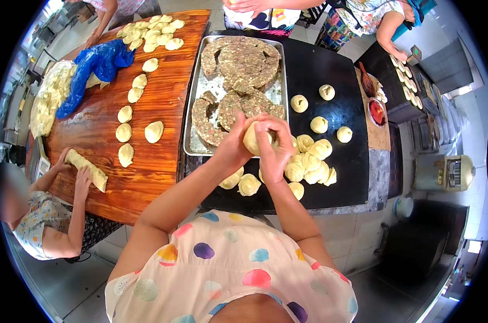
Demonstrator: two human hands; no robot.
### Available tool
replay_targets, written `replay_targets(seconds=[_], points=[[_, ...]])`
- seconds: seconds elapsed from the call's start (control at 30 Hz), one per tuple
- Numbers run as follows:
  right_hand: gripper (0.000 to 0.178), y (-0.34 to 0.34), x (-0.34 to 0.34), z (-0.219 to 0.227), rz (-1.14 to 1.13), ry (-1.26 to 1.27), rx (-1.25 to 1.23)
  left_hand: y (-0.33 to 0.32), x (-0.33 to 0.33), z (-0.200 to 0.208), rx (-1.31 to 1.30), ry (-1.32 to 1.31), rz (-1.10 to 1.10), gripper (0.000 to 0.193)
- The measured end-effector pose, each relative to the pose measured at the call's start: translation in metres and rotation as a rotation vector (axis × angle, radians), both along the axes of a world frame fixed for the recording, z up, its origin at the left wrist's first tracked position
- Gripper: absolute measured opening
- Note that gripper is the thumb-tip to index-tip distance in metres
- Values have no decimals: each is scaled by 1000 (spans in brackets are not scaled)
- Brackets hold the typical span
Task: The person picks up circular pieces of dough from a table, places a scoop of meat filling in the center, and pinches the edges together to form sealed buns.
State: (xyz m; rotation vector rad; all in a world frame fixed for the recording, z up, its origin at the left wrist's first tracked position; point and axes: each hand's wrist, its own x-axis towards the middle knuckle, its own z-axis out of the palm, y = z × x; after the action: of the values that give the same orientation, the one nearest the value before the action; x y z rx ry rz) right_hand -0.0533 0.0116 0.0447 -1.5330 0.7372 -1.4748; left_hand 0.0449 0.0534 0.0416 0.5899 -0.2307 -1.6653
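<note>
Both my hands are raised over the near edge of a metal tray (188,141), closed around a pale dough ball (251,140). My left hand (234,139) cups it from the left. The fingers of my right hand (276,144) wrap over its right side and top. Whether filling is inside this ball cannot be seen. Brown minced filling (244,70) with green bits lies in the tray in thick mounds. A heap of dough pieces (310,161) rests on the black tabletop to the right of my hands, and a folded dough piece (249,184) sits below them.
Several round buns (319,125) stand on the black table (330,59). On the wooden table (168,107) lie flat dough rounds (124,132) and a blue plastic bag (93,70). A co-worker at left handles a dough roll (88,168). Other people work across the tables.
</note>
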Motion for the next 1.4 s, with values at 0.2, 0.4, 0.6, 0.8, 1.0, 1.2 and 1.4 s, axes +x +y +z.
replay_targets(seconds=[0.2,0.4,0.6,0.8,1.0,1.2,1.4], points=[[25,-8,-19,24,168,385,-442,1,-9,-5,132,-86,34,32],[27,13,-8,1,-90,227,-281,5,-19,8,20,21,169,39],[29,1,-17,33,238,299,-421,0,-10,6,44,-41,46,46],[24,11,-18,11,-50,60,-128,8,-24,23,0,-1,163,53],[28,-12,-37,45,306,385,-467,-3,-24,4,41,-28,126,40],[22,-14,-51,15,133,73,-248,-17,-51,8,-61,-22,88,43],[60,-5,-65,13,3,333,-390,-20,-66,-36,-67,161,159,44]])
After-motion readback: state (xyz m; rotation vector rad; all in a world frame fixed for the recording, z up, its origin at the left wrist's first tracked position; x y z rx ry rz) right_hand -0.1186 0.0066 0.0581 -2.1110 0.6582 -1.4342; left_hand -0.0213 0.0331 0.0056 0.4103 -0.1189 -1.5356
